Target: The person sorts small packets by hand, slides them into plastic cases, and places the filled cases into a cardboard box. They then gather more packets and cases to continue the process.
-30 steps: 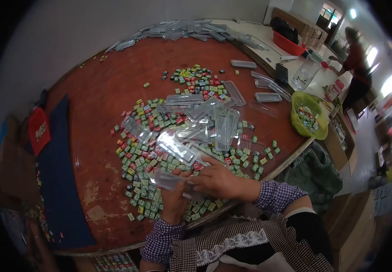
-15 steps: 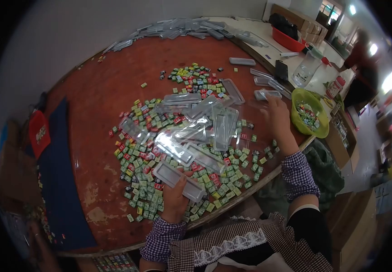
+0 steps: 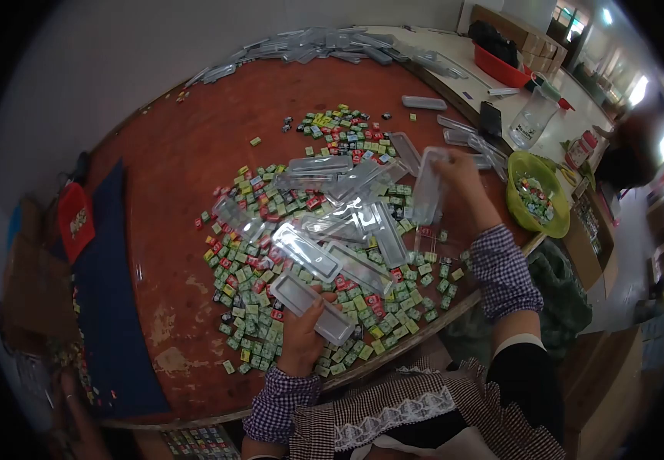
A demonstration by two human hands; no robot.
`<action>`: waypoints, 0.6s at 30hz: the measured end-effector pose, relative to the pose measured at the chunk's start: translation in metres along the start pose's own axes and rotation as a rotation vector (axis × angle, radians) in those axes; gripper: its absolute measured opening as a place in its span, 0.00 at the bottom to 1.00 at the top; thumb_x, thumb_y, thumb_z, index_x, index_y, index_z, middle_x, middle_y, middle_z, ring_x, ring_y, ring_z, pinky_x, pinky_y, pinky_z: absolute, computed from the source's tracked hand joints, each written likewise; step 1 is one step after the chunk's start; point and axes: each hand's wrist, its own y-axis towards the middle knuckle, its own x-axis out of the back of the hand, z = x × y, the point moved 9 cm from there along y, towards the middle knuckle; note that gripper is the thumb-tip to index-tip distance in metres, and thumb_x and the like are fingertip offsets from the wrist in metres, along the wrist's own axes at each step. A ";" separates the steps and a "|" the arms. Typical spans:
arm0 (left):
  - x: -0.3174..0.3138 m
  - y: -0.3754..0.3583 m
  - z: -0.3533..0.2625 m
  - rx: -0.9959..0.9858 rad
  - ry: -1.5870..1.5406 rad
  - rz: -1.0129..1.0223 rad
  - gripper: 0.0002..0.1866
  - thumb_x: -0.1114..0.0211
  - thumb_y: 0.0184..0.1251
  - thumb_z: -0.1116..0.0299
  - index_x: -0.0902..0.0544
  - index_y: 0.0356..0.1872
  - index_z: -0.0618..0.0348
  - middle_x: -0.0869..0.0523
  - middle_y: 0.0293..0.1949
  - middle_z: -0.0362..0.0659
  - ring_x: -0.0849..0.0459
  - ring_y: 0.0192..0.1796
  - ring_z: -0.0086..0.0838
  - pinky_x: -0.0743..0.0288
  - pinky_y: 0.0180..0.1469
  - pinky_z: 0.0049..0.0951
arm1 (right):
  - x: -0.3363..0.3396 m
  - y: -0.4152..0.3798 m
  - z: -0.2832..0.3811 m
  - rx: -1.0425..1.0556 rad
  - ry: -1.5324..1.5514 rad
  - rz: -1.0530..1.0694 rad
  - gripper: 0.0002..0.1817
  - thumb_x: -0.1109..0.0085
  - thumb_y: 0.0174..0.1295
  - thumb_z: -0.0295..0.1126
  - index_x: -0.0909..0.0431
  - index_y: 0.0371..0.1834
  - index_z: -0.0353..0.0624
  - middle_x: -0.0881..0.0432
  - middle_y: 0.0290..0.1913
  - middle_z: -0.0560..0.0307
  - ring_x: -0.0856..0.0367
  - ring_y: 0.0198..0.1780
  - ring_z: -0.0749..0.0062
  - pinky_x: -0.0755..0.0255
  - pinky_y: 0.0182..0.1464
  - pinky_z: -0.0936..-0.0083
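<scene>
My left hand grips the near side of a long clear plastic tray, held tilted over the front of the pile. My right hand pinches the upper end of another clear plastic tray, which hangs above the right side of the pile. Beneath both hands spreads a heap of small square wrapped pieces, mostly green, with red, yellow and a few dark ones. Several more clear trays lie across the middle of the heap, overlapping and shining. What the fingertips touch behind each tray is hidden.
A yellow-green bowl of small pieces stands at the table's right edge, near a clear bottle and a black phone-like object. Many trays line the back. A blue cloth and red dustpan-like object are left. Another person stands far right.
My right hand has come closer, lifting a tray from the right side toward the heap, and the tray now hangs lengthwise. My left hand keeps its tray in nearly the same place.
</scene>
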 end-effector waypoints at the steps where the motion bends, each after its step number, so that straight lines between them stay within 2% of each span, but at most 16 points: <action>1: -0.001 0.000 0.001 0.003 -0.008 0.015 0.18 0.40 0.71 0.68 0.29 0.58 0.60 0.16 0.46 0.47 0.15 0.47 0.35 0.19 0.49 0.39 | 0.032 0.033 -0.025 0.000 -0.074 -0.111 0.28 0.32 0.53 0.42 0.22 0.51 0.31 0.15 0.36 0.40 0.15 0.37 0.57 0.23 0.40 0.64; 2: -0.003 0.000 0.002 0.008 -0.015 0.031 0.17 0.40 0.71 0.68 0.29 0.57 0.60 0.16 0.46 0.47 0.15 0.47 0.36 0.18 0.49 0.39 | 0.060 0.056 -0.049 -0.001 -0.149 -0.222 0.28 0.33 0.54 0.43 0.22 0.50 0.30 0.16 0.36 0.39 0.15 0.37 0.54 0.23 0.39 0.63; 4: -0.004 0.000 0.006 0.029 -0.036 0.044 0.17 0.39 0.70 0.68 0.29 0.57 0.60 0.16 0.45 0.46 0.15 0.46 0.36 0.18 0.49 0.39 | 0.105 0.020 -0.005 0.220 -0.721 -0.721 0.31 0.33 0.55 0.46 0.25 0.54 0.31 0.16 0.37 0.36 0.16 0.40 0.48 0.23 0.41 0.60; 5: -0.005 0.001 0.006 0.031 -0.049 0.051 0.17 0.39 0.70 0.68 0.28 0.56 0.59 0.16 0.44 0.46 0.15 0.46 0.36 0.18 0.49 0.40 | 0.105 0.011 0.005 0.210 -0.683 -0.638 0.35 0.34 0.56 0.49 0.30 0.60 0.33 0.18 0.44 0.36 0.17 0.47 0.48 0.23 0.46 0.58; 7: -0.010 0.000 0.002 0.029 -0.056 0.049 0.19 0.39 0.70 0.70 0.30 0.58 0.62 0.17 0.45 0.48 0.16 0.46 0.37 0.19 0.50 0.39 | 0.047 -0.002 0.018 0.080 -0.466 -0.148 0.40 0.34 0.55 0.52 0.34 0.63 0.35 0.20 0.51 0.38 0.19 0.50 0.49 0.24 0.49 0.58; 9: -0.011 -0.002 0.003 0.035 -0.058 0.044 0.20 0.39 0.70 0.71 0.31 0.59 0.64 0.17 0.46 0.49 0.16 0.46 0.38 0.20 0.50 0.39 | -0.030 -0.050 0.031 0.155 -0.393 0.121 0.40 0.33 0.54 0.52 0.33 0.62 0.35 0.19 0.50 0.40 0.18 0.49 0.48 0.24 0.47 0.57; 11: -0.010 -0.002 0.002 0.039 -0.052 0.038 0.20 0.39 0.70 0.71 0.31 0.59 0.64 0.17 0.46 0.49 0.16 0.46 0.38 0.20 0.50 0.39 | -0.085 -0.083 0.053 0.352 -0.564 0.183 0.38 0.32 0.53 0.53 0.32 0.58 0.35 0.17 0.45 0.42 0.17 0.46 0.49 0.24 0.47 0.57; 14: -0.001 0.000 0.001 0.009 -0.003 0.000 0.17 0.40 0.70 0.69 0.28 0.57 0.60 0.16 0.45 0.46 0.15 0.46 0.37 0.18 0.49 0.39 | -0.115 -0.093 0.069 0.306 -0.596 0.256 0.37 0.32 0.52 0.51 0.31 0.56 0.35 0.17 0.43 0.41 0.17 0.46 0.48 0.24 0.46 0.57; 17: 0.001 0.000 0.001 -0.004 0.014 0.001 0.18 0.40 0.71 0.69 0.29 0.58 0.61 0.15 0.46 0.46 0.15 0.47 0.36 0.19 0.49 0.38 | -0.134 -0.075 0.040 0.191 -0.361 0.324 0.34 0.32 0.51 0.49 0.29 0.53 0.35 0.17 0.42 0.40 0.17 0.45 0.47 0.23 0.45 0.59; 18: 0.001 0.000 0.000 -0.001 0.009 -0.002 0.18 0.40 0.71 0.68 0.29 0.59 0.61 0.16 0.46 0.46 0.15 0.47 0.36 0.19 0.50 0.38 | -0.122 -0.073 0.039 0.236 -0.256 0.199 0.28 0.33 0.52 0.46 0.25 0.48 0.34 0.16 0.38 0.40 0.15 0.41 0.51 0.23 0.42 0.62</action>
